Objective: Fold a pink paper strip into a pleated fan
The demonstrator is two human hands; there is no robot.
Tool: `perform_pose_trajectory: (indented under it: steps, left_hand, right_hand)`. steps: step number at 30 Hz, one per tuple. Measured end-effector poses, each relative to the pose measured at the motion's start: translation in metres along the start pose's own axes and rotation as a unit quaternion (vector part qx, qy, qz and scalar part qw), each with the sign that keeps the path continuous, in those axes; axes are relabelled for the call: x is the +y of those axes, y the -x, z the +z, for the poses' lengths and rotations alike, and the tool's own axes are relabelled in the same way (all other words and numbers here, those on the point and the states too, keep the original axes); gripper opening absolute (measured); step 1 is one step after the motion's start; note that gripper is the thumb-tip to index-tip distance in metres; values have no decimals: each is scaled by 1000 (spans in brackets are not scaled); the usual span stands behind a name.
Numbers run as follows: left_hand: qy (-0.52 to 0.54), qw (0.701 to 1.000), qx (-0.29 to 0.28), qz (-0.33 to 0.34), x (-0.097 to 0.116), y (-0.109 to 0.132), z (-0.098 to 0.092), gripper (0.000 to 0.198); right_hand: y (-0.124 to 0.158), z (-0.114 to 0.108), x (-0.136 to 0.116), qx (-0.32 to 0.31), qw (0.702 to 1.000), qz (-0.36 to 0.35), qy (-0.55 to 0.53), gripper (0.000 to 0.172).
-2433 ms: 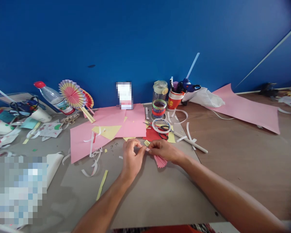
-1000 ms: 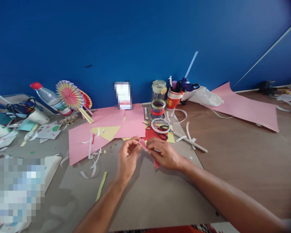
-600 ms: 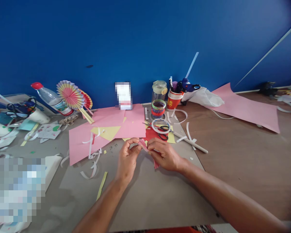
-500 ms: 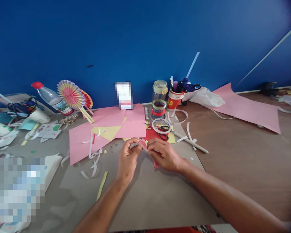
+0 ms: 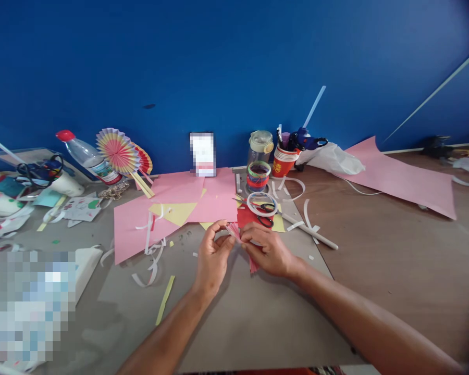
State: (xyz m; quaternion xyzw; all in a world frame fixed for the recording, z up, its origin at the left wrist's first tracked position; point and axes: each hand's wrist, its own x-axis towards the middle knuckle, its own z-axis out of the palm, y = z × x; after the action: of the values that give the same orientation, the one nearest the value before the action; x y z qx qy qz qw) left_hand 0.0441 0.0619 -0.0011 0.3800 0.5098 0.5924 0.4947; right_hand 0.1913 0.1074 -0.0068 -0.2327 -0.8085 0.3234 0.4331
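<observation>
A narrow strip of pleated pink paper is pinched between my two hands above the grey mat. My left hand grips its upper end with thumb and forefinger. Around its middle, the fingers of my right hand are closed, hiding part of the folds. The lower end pokes out fanned below the right hand. Just beyond my hands lie scissors with black handles, a white ring of tape and a red paper piece.
Pink sheets with a yellow piece and white strips lie at the left. Behind stand a phone, tape rolls, a red paper cup with tools, and a folded paper fan. A white stick rests at the right.
My hands hold nearly the same pose on the pleated pink paper; the left fingers have shifted slightly along its upper end. The whole view has moved a little.
</observation>
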Motion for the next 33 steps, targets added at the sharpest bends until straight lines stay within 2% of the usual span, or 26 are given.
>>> perform_pose_trajectory:
  steps: [3, 8, 11, 13, 15, 17, 19, 23, 27, 33]
  left_hand:
    - [-7, 1000, -4, 1, -1, 0, -1, 40]
    - [24, 999, 20, -2, 1, -4, -6, 61]
    - [66, 997, 20, -24, 2, -6, -7, 52]
    - [91, 994, -18, -50, 3, -6, -5, 41]
    - [106, 989, -80, -65, 3, -5, -4, 34]
    - [110, 982, -137, -67, 4, -4, -3, 33]
    - [105, 980, -159, -64, 3, -3, -2, 35]
    - [98, 988, -109, -52, -1, -3, -2, 35]
    - [93, 993, -52, -42, -2, -4, -1, 25]
    - [54, 998, -15, -33, 7, -1, 4, 24]
  right_hand:
    - [0, 1, 1, 5, 1000, 26, -11, 9]
    - [2, 4, 2, 19, 995, 84, -50, 9]
    - [2, 7, 3, 43, 987, 133, -84, 9]
    - [2, 10, 4, 60, 976, 170, -121, 7]
    - [1, 12, 5, 72, 961, 207, -171, 8]
    - [1, 13, 6, 82, 941, 242, -220, 12]
    - [0, 14, 5, 90, 922, 280, -252, 16]
    - [1, 19, 3, 94, 898, 333, -274, 22]
    - [3, 28, 0, 67, 897, 344, -269, 23]
    - [5, 32, 1, 54, 909, 345, -229, 19]
